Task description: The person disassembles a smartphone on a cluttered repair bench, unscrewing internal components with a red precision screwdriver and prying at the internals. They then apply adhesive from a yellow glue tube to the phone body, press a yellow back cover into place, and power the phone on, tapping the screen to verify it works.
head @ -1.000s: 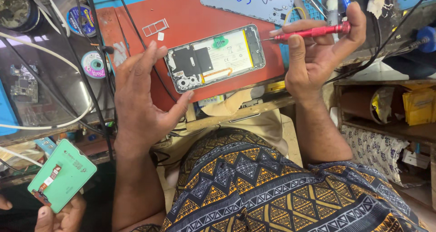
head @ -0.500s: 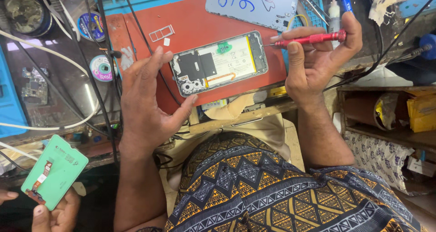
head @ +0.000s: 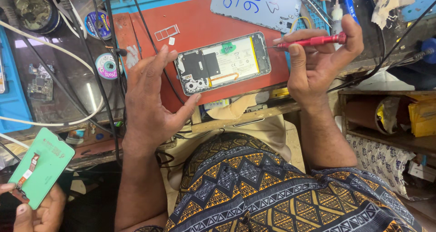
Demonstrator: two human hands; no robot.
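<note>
A red screwdriver (head: 313, 41) is being clamped in the right hand (head: 318, 64) fingers beside the opened phone (head: 222, 62), which is being steadied by the left hand (head: 150, 100), fingers spread apart.

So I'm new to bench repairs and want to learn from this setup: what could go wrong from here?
1. The red screwdriver in the right hand has its tip at the edge of the opened phone, close to the battery; a slip might gouge it.
2. The left hand only rests by the phone's end, so the phone could slide on the red mat.
3. The tiny card beside the tray lies loose and may get lost.
</note>
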